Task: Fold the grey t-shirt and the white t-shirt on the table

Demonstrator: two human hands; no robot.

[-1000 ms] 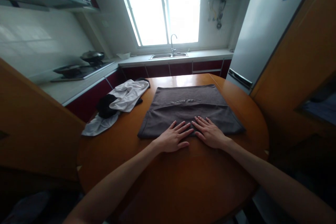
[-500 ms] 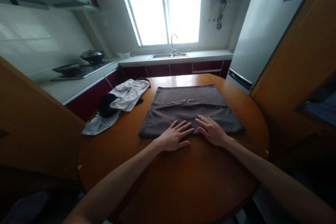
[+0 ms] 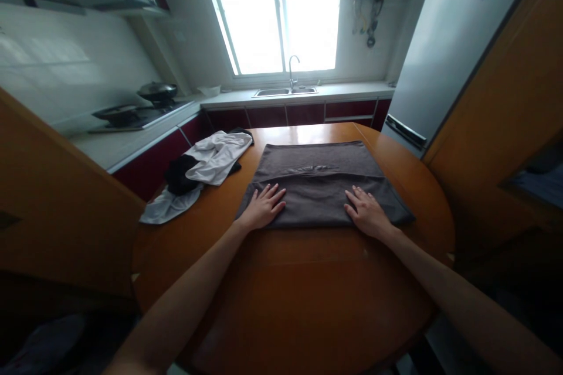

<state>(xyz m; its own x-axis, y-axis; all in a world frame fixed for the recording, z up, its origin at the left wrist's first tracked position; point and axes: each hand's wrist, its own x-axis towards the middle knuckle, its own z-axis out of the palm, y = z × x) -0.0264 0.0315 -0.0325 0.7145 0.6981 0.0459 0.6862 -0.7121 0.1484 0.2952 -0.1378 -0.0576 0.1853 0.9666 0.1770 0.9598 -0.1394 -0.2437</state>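
A dark grey folded cloth (image 3: 314, 199), perhaps a garment, lies spread flat on the round wooden table (image 3: 299, 293). A fold line crosses its middle, with a raised, wrinkled strip just beyond it. My left hand (image 3: 263, 206) rests palm down on the near left part of the cloth, fingers outstretched. On the near right part, my right hand (image 3: 366, 211) lies flat too, its fingers a little apart. Neither hand grips anything.
A heap of white and black clothes (image 3: 217, 158) lies at the table's left edge. Beyond stand a counter with a sink (image 3: 275, 92), a stove with pans (image 3: 157, 92) and, at right, a fridge (image 3: 435, 53).
My hands have moved apart over the grey cloth: the left one slid left and slightly away from me, the right one a little to the right. The view has shifted slightly.
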